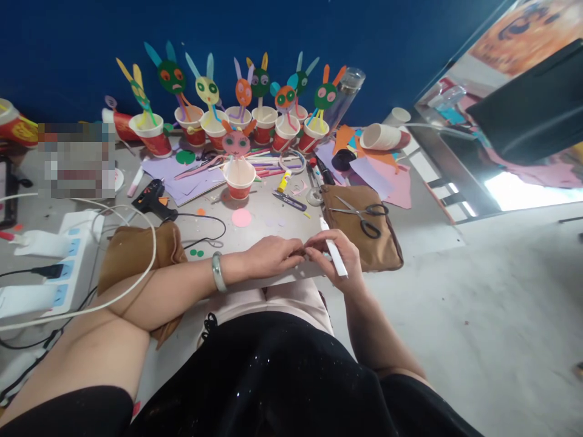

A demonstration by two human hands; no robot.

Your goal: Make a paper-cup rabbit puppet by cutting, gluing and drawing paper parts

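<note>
At the near edge of the table point(286, 226), both hands meet, fingertips at or against fingertips. Right hand point(351, 255): fingers curled, firmly closed around a white pen-shaped tool point(334, 250), which slants across the hand. Left hand point(272, 258): fingers nearly straight, thumb close beside them; whether anything small is pinched there cannot be told. For good control, rest the left forearm on the table, work from the fingertips, and angle the tool's ends outward — a loose hold could let it swing into the other hand. Leave the scissors point(359, 212) lying on the brown pouch point(387, 250), clear of the right wrist. Markings: the red paper cup point(20, 130) at far left bears yellow print — not legible. Any label on the yellow tube point(284, 181) is too small to read. No brand can be identified on the white tool.
</note>
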